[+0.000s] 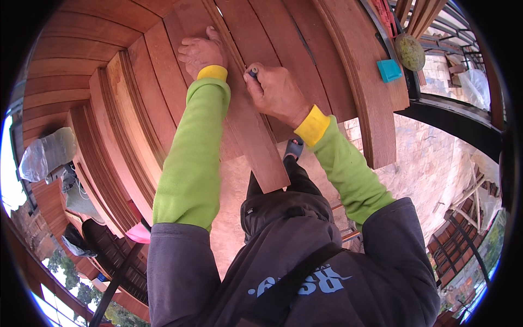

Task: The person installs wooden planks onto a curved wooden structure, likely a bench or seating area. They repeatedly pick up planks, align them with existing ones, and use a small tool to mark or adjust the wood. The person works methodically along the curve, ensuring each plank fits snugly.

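Observation:
My left hand (202, 53) presses down on the reddish-brown wooden planks, its fingers bent and its thumb apart from them. To its right, my right hand (277, 94) is closed around a short dark stick (253, 72) with a pale round end, perhaps a pencil; most of it is hidden in the fist. That fist is over the edge of a long narrow board (264, 163) with a raised strip along it. The board's near end juts out toward my body, past the ends of the planks beneath.
More boards (122, 147) lie side by side at the left. A thick stacked board (376, 131) lies at the right, with a turquoise plastic piece (389, 71) and a rounded greenish stone-like lump (409, 53) beyond. Plastic sheeting (49, 155) hangs at the far left. Below is pale paved floor (408, 158).

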A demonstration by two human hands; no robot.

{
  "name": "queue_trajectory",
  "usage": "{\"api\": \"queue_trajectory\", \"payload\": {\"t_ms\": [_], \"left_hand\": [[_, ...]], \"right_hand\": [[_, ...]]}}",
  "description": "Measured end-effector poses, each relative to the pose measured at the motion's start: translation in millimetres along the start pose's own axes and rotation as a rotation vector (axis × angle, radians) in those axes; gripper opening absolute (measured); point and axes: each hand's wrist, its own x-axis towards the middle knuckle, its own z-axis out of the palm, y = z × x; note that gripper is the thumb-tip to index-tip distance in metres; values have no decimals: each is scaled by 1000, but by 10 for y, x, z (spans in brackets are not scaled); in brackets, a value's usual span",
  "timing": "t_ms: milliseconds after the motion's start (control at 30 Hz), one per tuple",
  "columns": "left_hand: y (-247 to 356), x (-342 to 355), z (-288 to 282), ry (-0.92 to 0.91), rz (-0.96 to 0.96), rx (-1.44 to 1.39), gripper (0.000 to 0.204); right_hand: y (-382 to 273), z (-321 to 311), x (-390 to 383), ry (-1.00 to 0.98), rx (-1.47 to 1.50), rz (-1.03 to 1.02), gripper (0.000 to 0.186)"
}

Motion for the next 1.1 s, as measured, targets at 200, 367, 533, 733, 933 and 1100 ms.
{"api": "queue_trajectory", "payload": {"t_ms": [200, 367, 533, 733, 933, 1100], "left_hand": [[14, 60, -13, -104, -24, -6, 60], [-56, 46, -107, -183, -29, -104, 72], [26, 63, -105, -181, -31, -99, 71], [15, 23, -130, -154, -11, -38, 60], [2, 2, -17, 2, 15, -7, 52], [-16, -19, -47, 29, 38, -4, 49]], "right_hand": [[-406, -468, -2057, -281, 113, 260, 7], [-563, -499, -1848, 96, 253, 446, 18], [-337, -331, -1569, 21, 176, 165, 18], [-258, -231, -1347, 40, 151, 101, 14], [89, 106, 15, 156, 169, 60, 9], [477, 395, 1295, 263, 54, -100, 20]]}}
